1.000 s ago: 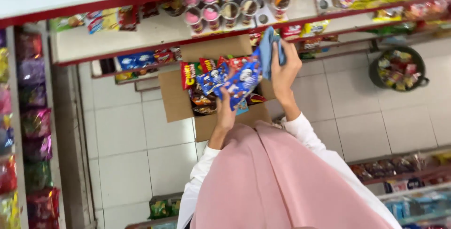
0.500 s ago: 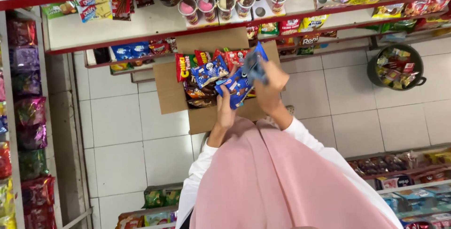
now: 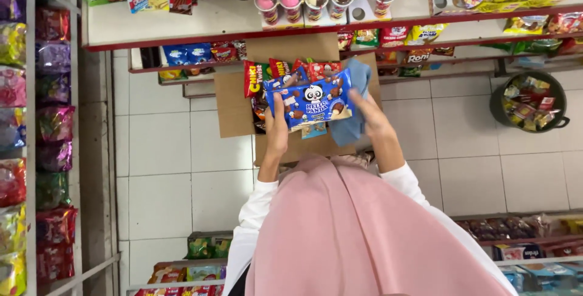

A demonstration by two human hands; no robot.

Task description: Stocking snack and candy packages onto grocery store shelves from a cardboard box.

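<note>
While flat above the cardboard box (image 3: 234, 110) — blue snack packet (image 3: 311, 103) between both hands' fingers (image 3: 279, 103).

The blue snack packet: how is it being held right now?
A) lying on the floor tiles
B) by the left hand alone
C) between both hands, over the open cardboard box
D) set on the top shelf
C: the blue snack packet is gripped at one end by the left hand and at the other by the right hand, which also holds a blue cloth, above the cardboard box.
</note>
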